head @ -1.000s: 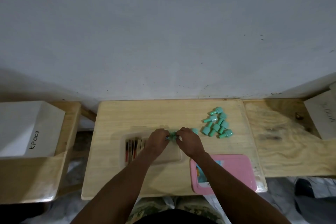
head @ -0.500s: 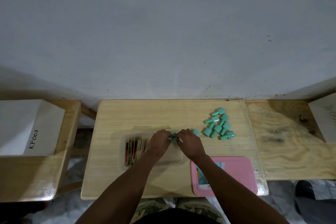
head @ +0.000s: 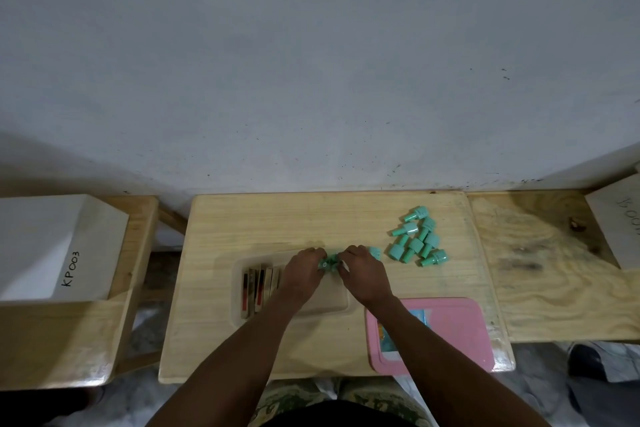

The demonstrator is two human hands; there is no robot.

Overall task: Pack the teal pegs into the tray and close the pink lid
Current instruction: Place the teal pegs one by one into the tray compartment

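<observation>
A beige tray (head: 239, 288) lies on the wooden table, with several flat sticks (head: 258, 288) standing in its left end. Over its far right part, my left hand (head: 303, 272) and my right hand (head: 363, 274) meet, both pinching teal pegs (head: 327, 262) between their fingertips. One more teal peg (head: 375, 252) peeks out just behind my right hand. A loose pile of teal pegs (head: 417, 241) lies on the table to the right. The pink lid (head: 450, 333) rests flat at the front right, partly under my right forearm.
A white box marked KP003 (head: 52, 253) sits on a wooden stand to the left. Another white box (head: 620, 218) is on the plywood bench (head: 554, 274) to the right. A grey wall runs right behind the table's far edge.
Both hands stay together over the tray's far right part, working the teal pegs. The view has shifted slightly; nothing else moved.
</observation>
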